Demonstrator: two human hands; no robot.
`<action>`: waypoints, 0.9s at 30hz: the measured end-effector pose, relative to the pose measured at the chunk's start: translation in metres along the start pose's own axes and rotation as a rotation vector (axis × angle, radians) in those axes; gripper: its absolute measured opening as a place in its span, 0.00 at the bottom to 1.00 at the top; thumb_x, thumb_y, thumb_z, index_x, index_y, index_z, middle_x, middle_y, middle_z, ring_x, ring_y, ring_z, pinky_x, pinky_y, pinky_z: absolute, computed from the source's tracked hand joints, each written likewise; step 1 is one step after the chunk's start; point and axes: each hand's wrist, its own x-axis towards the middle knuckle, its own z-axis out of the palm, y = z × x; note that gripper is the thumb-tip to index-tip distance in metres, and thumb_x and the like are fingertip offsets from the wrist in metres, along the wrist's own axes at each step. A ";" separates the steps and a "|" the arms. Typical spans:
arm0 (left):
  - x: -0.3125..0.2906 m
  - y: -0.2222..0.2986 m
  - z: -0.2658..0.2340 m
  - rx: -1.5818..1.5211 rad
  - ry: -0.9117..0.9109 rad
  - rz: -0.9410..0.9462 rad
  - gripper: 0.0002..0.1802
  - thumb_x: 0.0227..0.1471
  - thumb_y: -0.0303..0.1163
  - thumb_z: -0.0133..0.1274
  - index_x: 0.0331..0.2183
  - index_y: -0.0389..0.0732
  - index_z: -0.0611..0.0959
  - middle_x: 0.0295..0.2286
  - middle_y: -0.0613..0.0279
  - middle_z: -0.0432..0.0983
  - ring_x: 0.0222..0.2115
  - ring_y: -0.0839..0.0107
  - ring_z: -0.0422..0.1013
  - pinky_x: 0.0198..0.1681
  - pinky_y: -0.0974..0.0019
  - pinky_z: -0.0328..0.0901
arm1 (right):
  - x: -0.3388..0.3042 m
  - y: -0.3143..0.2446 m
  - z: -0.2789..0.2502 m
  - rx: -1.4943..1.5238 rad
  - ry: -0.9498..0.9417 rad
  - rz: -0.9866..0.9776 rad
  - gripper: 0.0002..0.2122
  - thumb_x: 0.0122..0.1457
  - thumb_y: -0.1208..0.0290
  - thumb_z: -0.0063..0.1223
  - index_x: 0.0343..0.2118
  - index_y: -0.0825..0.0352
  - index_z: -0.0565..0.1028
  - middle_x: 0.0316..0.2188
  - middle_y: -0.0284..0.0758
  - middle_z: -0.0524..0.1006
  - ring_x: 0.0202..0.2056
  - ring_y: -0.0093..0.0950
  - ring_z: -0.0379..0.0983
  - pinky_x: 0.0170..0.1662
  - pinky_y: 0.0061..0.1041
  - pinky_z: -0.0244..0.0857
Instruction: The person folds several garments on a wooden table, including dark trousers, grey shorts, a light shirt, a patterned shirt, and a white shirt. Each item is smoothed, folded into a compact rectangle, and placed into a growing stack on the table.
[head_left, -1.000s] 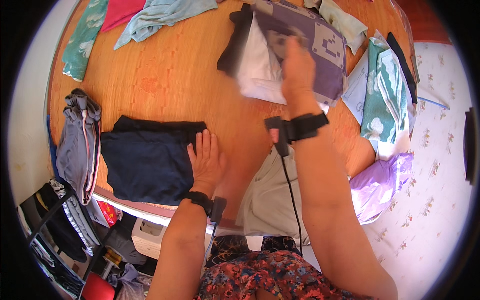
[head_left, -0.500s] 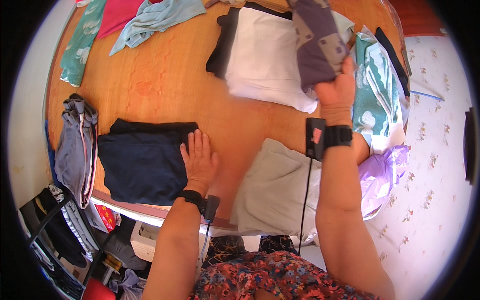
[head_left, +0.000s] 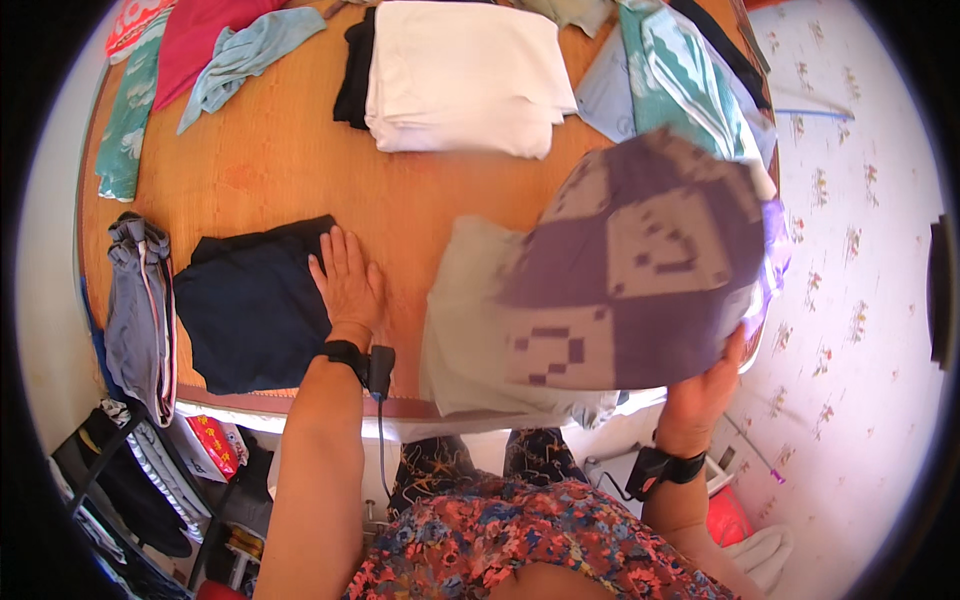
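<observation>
At the far left, a grey garment (head_left: 140, 320) lay along the edge of the wooden table (head_left: 240, 175); beneath it, a rack of clothes (head_left: 115, 480) sank into shadow, its contents hard to make out. A red cloth (head_left: 205, 50) ran out of view at the top. Next came the folded navy cloth (head_left: 250, 310), near the table's front edge. The left hand (head_left: 350, 285) rested on its right side, fingers straight and loosely spread, covering part of that border. Farther back, a white folded stack (head_left: 465, 80) hid most of a black cloth (head_left: 355, 75). A pale grey cloth (head_left: 455, 320) disappeared rightward behind the raised purple patterned cloth (head_left: 665, 250), whose upper edge was blurred. The right hand (head_left: 700, 400) gripped this cloth at its lower right corner — most of its fingers were hidden behind the fabric. Beyond, only a strip of a purple bag (head_left: 776, 250) showed.
</observation>
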 end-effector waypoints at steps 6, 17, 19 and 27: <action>0.010 -0.002 -0.023 -0.143 -0.056 -0.014 0.27 0.52 0.35 0.46 0.54 0.36 0.68 0.60 0.52 0.54 0.62 0.55 0.46 0.63 0.46 0.38 | -0.068 0.143 -0.036 1.259 0.090 0.817 0.19 0.66 0.61 0.39 0.55 0.66 0.64 0.53 0.36 0.70 0.53 0.36 0.68 0.54 0.40 0.62; -0.072 0.134 -0.128 -1.444 -0.718 -0.678 0.16 0.53 0.30 0.53 0.44 0.34 0.75 0.31 0.62 0.74 0.30 0.74 0.71 0.29 0.70 0.68 | -0.042 0.209 -0.078 1.056 -0.266 0.817 0.17 0.62 0.68 0.44 0.52 0.68 0.67 0.45 0.35 0.75 0.45 0.29 0.73 0.48 0.31 0.67; -0.079 0.155 -0.124 -1.485 -0.731 -0.826 0.19 0.52 0.31 0.55 0.45 0.34 0.73 0.30 0.62 0.74 0.29 0.73 0.71 0.29 0.70 0.69 | -0.031 0.207 -0.081 1.049 -0.312 0.820 0.17 0.59 0.73 0.47 0.52 0.71 0.67 0.45 0.35 0.76 0.43 0.29 0.74 0.48 0.30 0.68; -0.057 0.186 -0.122 -1.457 -0.902 -0.583 0.15 0.49 0.27 0.54 0.41 0.37 0.75 0.30 0.67 0.74 0.28 0.79 0.69 0.25 0.78 0.64 | -0.019 0.183 -0.069 0.526 -0.365 0.511 0.18 0.52 0.86 0.47 0.48 0.72 0.71 0.41 0.35 0.77 0.41 0.24 0.74 0.46 0.22 0.67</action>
